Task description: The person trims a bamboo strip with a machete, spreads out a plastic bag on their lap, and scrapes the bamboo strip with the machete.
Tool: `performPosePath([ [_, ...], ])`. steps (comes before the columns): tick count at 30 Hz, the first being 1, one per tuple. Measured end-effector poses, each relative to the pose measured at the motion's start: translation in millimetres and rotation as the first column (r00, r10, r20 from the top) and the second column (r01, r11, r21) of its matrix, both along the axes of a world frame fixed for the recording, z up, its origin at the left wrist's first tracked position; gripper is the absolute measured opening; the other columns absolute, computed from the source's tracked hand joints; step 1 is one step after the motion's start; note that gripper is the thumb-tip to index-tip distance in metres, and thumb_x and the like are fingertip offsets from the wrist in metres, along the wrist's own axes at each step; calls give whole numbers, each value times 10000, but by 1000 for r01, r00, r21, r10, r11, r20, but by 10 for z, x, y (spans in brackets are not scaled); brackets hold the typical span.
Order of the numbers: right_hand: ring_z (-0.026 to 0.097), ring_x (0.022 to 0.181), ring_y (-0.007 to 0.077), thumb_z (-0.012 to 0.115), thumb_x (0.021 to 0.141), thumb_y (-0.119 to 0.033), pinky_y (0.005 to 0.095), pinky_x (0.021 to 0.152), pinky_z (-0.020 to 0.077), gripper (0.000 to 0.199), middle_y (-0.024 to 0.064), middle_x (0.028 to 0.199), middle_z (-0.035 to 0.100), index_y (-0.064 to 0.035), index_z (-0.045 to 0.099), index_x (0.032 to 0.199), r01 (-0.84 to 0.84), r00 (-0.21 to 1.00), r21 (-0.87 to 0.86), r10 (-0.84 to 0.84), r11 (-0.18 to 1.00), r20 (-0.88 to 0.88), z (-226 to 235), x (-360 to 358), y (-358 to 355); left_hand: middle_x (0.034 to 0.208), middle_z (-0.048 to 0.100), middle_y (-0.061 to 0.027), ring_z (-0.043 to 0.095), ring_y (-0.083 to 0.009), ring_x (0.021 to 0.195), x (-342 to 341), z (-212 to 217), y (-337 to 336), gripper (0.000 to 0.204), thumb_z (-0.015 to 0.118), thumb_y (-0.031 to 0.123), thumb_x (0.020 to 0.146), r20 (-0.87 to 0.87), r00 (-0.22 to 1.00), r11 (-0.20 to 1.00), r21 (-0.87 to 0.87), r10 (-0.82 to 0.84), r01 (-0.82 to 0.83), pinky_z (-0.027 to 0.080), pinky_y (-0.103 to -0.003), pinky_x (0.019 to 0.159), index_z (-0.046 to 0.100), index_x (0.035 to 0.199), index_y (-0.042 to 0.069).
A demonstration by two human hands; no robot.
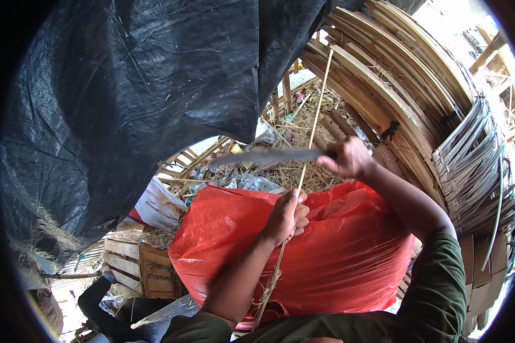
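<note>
My left hand [286, 217] is up in front of me, with the arm coming from the bottom edge. Its fingers are curled tight around a thin bamboo stick [312, 134]. The stick runs from below my left fingers, where it frays into strings, up past them and high above my right fingers.

My right hand [349, 157] is raised higher, with the arm bent and the elbow out to the side. Its fingers are closed around the handle of a long knife [269, 156]. The blade points away from those fingers to the left and lies flat across the stick, just above my left fingers. I cannot see the handle, because my fingers cover it.

Behind my left fingers sits a big red plastic bag [337, 257]. A black tarp [143, 86] hangs over the far left and hides much behind it. Curved bamboo strips [395, 74] bend past my right fingers. Below, left of my left fingers, stands a wooden crate [143, 266], partly hidden by the bag.
</note>
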State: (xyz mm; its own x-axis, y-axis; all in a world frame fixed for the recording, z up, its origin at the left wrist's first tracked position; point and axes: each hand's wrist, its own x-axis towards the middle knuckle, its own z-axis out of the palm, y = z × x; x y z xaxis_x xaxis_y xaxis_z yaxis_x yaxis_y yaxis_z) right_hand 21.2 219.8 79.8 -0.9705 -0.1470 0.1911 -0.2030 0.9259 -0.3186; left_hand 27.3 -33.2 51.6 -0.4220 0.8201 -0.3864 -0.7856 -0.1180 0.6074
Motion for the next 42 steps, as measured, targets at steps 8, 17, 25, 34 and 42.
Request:
performPosePath([
  [8,600,510,327,591,852,-672,449,510,481,604,99,541,573,-100,651,667,-114,993,87,114,990,6,-158,-132,103,523,265,70,215,-38,373,-77,-36,-48,366,330,503,1048,-47,998,997,-61,43,-46,163,-220,324,402,900,176],
  [17,569,448,314,618,821,-697,438,458,456,636,76,496,547,-102,596,595,-213,974,160,222,964,-41,2,-40,-240,512,257,67,213,-40,362,-53,21,-48,342,354,491,1048,-111,993,991,-119,48,-61,176,-213,327,404,900,187],
  [25,614,465,278,576,871,-657,418,498,513,614,82,503,584,-92,666,649,-16,999,126,22,992,-41,-115,-97,4,516,271,64,219,-45,360,-76,-26,-80,338,341,471,1056,-147,984,987,-111,97,-114,180,-215,325,410,905,177],
  [34,594,467,254,423,834,-823,390,486,496,779,76,499,560,-117,725,701,89,995,166,-94,982,21,-128,-217,118,529,267,67,217,-40,373,-26,-19,-36,330,355,447,1058,-173,982,984,-149,75,-101,176,-216,328,420,911,158],
  [42,661,550,318,542,829,-750,456,609,569,708,171,787,702,-80,682,648,-122,982,193,147,974,-119,-107,-28,-211,524,275,70,216,-42,363,-4,-48,-39,328,346,454,1058,-148,988,989,-128,54,-73,170,-211,321,412,901,173],
])
